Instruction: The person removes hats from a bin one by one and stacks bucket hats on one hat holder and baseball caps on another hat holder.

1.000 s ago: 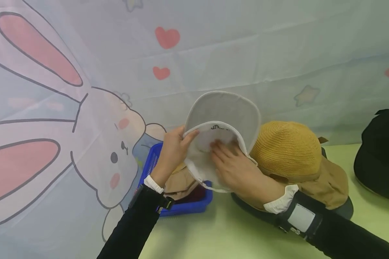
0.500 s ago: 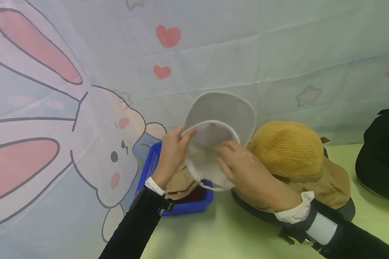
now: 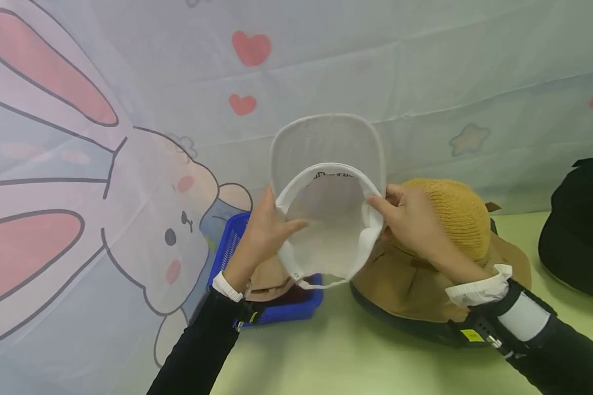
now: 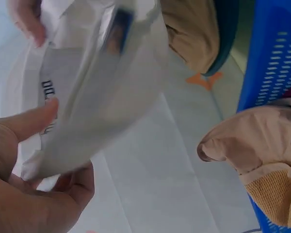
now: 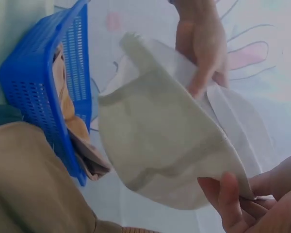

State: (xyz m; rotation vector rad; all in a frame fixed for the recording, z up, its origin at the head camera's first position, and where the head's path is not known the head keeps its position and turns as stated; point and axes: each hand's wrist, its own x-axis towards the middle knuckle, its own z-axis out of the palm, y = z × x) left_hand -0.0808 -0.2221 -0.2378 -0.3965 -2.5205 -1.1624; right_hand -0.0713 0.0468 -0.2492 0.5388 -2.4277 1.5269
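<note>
A white cap (image 3: 328,236) is held up in front of me, its hollow inside facing the head view and its brim (image 3: 326,131) upward. Dark lettering runs along the inner sweatband, and a strap closes the bottom edge. My left hand (image 3: 264,236) grips the left side, thumb over the band; in the left wrist view its fingers curl behind the fabric. On the opposite side my right hand (image 3: 415,219) pinches the edge near the brim. The right wrist view shows the outside of the crown (image 5: 150,126), with the right fingers (image 5: 228,199) bent against it.
Behind the left hand stands a blue plastic basket (image 3: 286,314) with a tan hat (image 3: 267,280) and dark red fabric inside. A yellow knitted hat (image 3: 457,211) sits on a brown brimmed hat (image 3: 400,285) at right. Farther right is a black cap (image 3: 580,236).
My right hand has come out of the cap's inside and moved to its right edge, now gripping there. The cap has risen slightly and its opening is spread wider. The left hand keeps its hold.
</note>
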